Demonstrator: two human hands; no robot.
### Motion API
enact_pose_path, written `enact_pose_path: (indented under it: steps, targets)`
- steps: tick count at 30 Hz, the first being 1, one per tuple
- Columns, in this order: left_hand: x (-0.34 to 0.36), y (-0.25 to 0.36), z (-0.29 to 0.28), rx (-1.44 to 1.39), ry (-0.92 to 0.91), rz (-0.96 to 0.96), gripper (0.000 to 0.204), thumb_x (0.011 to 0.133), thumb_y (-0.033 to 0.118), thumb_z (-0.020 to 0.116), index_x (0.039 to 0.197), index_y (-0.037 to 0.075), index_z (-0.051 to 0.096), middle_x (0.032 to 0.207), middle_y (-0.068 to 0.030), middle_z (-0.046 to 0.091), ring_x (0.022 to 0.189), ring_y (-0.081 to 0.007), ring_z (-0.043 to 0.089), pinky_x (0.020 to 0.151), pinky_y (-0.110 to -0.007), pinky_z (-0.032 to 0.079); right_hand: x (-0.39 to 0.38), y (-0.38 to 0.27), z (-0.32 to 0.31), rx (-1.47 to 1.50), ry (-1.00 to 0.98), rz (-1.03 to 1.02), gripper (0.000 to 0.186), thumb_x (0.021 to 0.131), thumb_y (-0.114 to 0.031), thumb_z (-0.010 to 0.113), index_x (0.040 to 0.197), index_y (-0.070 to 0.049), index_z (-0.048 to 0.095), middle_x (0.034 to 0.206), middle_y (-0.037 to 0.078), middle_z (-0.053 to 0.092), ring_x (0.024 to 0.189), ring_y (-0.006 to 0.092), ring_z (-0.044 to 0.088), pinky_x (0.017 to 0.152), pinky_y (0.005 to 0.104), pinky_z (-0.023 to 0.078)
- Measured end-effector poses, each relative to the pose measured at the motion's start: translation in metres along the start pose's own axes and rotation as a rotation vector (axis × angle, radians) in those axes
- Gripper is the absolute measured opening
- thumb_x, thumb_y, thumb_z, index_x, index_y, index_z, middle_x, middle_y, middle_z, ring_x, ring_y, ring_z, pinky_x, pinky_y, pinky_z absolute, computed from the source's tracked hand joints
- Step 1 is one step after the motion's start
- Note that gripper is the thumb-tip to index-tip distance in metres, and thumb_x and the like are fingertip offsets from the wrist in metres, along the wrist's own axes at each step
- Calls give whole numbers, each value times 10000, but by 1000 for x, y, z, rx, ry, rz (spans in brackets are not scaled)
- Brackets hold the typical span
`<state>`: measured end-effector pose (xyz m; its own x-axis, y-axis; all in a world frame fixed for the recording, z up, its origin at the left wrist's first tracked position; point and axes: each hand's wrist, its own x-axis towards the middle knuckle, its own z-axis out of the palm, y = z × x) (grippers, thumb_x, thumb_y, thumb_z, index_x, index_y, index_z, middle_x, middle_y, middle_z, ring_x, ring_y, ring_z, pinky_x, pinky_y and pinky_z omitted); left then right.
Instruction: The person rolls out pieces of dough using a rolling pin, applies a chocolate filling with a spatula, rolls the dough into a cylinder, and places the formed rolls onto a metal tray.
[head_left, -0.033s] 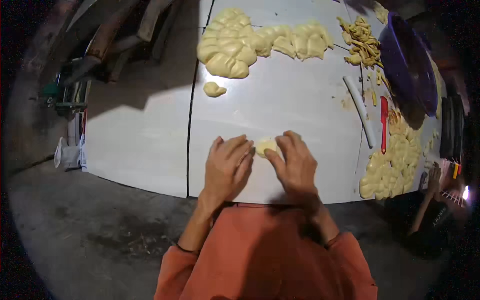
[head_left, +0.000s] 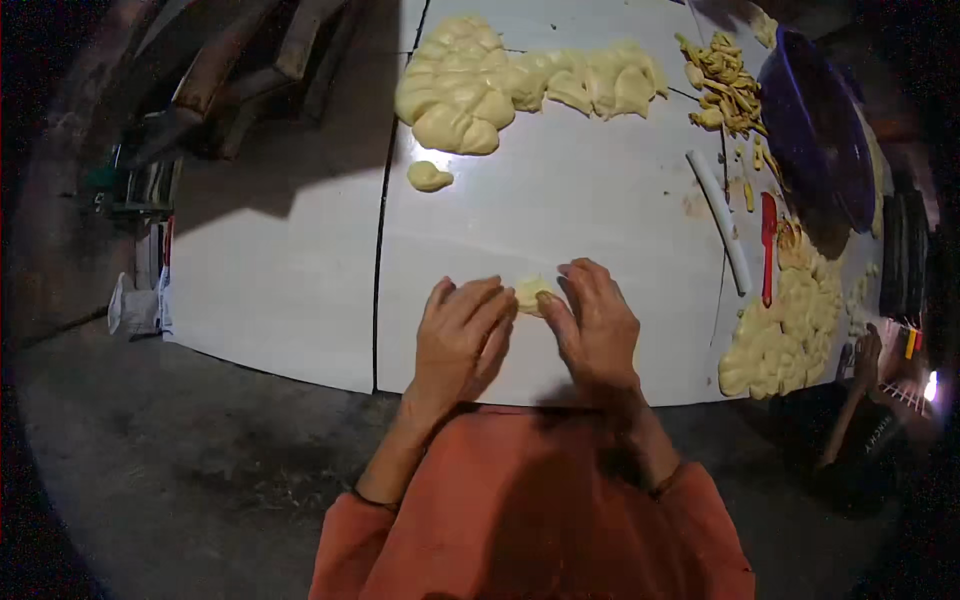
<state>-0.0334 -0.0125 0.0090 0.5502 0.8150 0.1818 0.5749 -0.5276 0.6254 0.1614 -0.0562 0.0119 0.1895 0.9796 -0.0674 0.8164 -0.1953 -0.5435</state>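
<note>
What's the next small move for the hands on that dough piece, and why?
Probably press and roll the small dough piece between both hands. The left hand and right hand flank it on the white table, fingertips touching it, and it looks lumpy, not yet shaped.

Most of the small pale yellow dough piece [head_left: 531, 293] at the frame's centre lies hidden between the left hand [head_left: 462, 337] and right hand [head_left: 596, 322]; its full shape cannot be told. At the upper right, the dark purple plastic bowl [head_left: 815, 130] fades into shadow, its far rim unclear. The brown wooden planks [head_left: 240, 60] at upper left are cut off by the top edge.
</note>
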Motion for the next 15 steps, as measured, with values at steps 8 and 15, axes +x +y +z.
enact_pose_path:
  steps: [8, 15]
  targets:
    - [-29, 10, 48, 311, -311, -4, 823, 902, 501, 660, 1564, 103, 378, 1641, -111, 331, 1526, -284, 277, 1166, -717, 175, -21, 46, 11, -247, -237, -404, 835, 930, -671, 518, 1541, -111, 423, 1627, 129, 358, 1522, 305, 289, 1209, 691, 49]
    - [-40, 16, 51, 277, -238, -18, 796, 933, 563, 612, 1540, 93, 402, 1594, -188, 385, 1479, -395, 343, 1144, -738, 162, 15, 104, -50, -20, 449, 24, 557, 954, -257, 648, 1453, -49, 511, 1508, 199, 473, 1427, 402, 392, 1187, 541, 282]
